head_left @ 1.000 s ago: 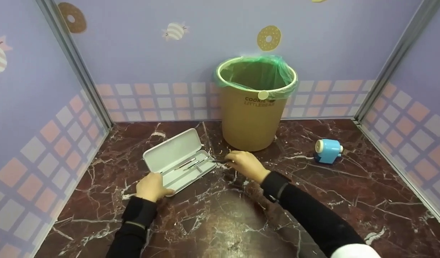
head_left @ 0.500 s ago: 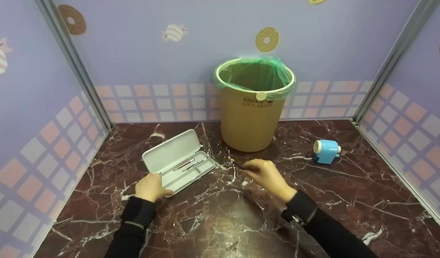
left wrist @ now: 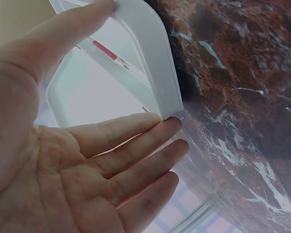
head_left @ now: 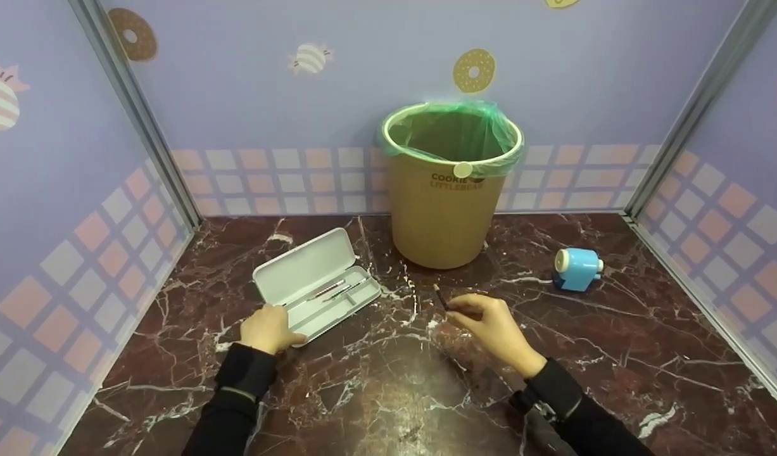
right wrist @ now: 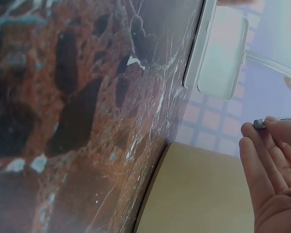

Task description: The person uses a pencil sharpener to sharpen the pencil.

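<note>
My left hand (head_left: pixel 266 329) holds the near end of an open white pencil case (head_left: pixel 306 263). In the left wrist view the thumb rests on one corner and the fingertips (left wrist: pixel 170 125) touch the other. Several pencils lie inside, one of them a red pencil (left wrist: pixel 106 50). My right hand (head_left: pixel 489 326) pinches a dark pencil (head_left: pixel 440 296) between thumb and fingers, to the right of the case. Its sharpened tip points up and left, towards the bin. The right wrist view shows the blunt end of this pencil (right wrist: pixel 259 124) at the fingertips.
A tan waste bin (head_left: pixel 445 215) with a green liner stands against the back wall. Towards the right rear sits a blue pencil sharpener (head_left: pixel 578 269). Patterned panels enclose the dark red marbled table (head_left: pixel 388 392) on the left, back and right.
My right hand has drawn back from the case, moving right and nearer with the pencil, whose tip has swung upward. The left hand and the case stay where they were.
</note>
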A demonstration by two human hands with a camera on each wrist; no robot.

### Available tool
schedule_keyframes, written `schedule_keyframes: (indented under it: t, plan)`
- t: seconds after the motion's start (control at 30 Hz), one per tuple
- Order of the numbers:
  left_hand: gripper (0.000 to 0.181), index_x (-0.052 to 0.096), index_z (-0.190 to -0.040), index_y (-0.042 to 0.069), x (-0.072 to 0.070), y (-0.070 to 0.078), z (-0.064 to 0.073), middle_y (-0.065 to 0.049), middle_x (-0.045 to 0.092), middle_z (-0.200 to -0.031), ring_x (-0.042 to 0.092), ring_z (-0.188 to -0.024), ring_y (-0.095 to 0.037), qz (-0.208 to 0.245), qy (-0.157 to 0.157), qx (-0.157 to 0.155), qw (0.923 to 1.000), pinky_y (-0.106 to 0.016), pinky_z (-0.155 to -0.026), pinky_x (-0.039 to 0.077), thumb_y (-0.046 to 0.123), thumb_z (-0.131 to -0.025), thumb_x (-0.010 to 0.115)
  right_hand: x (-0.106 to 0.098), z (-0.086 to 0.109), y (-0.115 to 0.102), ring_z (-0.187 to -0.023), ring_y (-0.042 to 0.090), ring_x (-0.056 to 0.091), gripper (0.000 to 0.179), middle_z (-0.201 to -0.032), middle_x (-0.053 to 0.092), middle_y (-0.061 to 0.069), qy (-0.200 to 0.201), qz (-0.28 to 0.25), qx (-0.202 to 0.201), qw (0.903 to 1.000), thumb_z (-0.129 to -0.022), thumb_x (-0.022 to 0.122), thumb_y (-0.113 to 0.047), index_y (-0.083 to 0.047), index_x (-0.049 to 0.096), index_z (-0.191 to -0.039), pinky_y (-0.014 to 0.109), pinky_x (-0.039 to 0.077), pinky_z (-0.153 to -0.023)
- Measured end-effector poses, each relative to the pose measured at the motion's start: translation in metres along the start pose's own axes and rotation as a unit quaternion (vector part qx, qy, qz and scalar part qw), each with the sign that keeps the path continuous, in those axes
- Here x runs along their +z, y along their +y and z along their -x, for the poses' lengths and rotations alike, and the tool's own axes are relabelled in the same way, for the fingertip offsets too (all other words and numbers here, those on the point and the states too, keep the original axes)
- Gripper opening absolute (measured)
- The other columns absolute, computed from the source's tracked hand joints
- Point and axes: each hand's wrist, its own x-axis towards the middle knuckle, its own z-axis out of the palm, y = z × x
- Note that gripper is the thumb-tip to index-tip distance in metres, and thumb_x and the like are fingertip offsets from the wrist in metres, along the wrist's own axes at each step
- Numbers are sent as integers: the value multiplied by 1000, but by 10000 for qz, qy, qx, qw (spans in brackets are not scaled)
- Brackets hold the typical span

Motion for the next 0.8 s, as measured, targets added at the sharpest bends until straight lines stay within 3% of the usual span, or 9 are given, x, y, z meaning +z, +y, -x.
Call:
schedule_keyframes:
  t: [0.2,0.3,0.4,0.47,0.53,0.67,0.8]
  plan:
    - [59,70,-97,-9,0,10,5,-32,69,-106,69,-95,-49,-382,-95,-46,9992,-60,-78,58,44,-76,84,-4,5,-1,-93,33,77,21,-107,78,16,83,-99,147,9998,-91,74,-7,-2,75,-111,23,61,-83]
    - [60,71,-98,-10,-1,19,8,-30,67,-102,69,-92,-48,-544,143,51,9984,-59,-74,58,44,-76,85,-6,6,-1,-95,32,77,22,-108,78,17,119,-177,186,9996,-91,75,-8,0,74,-111,23,60,-84]
    - [55,70,-93,-8,-4,30,12,-26,68,-97,69,-86,-44,-421,530,310,9972,-58,-70,59,41,-75,87,-6,8,-1,-95,32,78,22,-108,78,17,149,-254,233,9993,-91,75,-9,0,74,-110,22,60,-84]
    - [54,71,-97,-5,-5,41,13,-24,71,-100,71,-87,-41,-179,740,613,9952,-56,-71,60,41,-75,87,-6,8,-2,-96,33,77,22,-107,78,18,175,-340,267,9989,-90,75,-8,1,74,-110,21,60,-84]
    - [55,70,-108,-3,-5,54,14,-22,73,-110,71,-96,-40,185,834,950,9918,-54,-81,60,41,-79,85,-6,9,-2,-96,34,77,22,-107,78,18,219,-431,294,9984,-90,75,-8,2,74,-110,20,60,-84]
    - [59,65,-131,3,-4,86,14,-20,68,-132,67,-120,-36,1101,816,1651,9767,-51,-103,55,39,-86,79,-6,9,-4,-97,30,78,23,-107,78,18,305,-617,346,9970,-89,76,-7,2,73,-110,19,60,-84]
    - [50,65,-132,7,1,119,16,-16,68,-135,66,-125,-33,2010,767,2239,9506,-49,-109,51,31,-90,75,-6,11,-8,-96,23,78,21,-106,78,17,387,-681,312,9964,-90,75,-6,1,74,-109,19,60,-84]
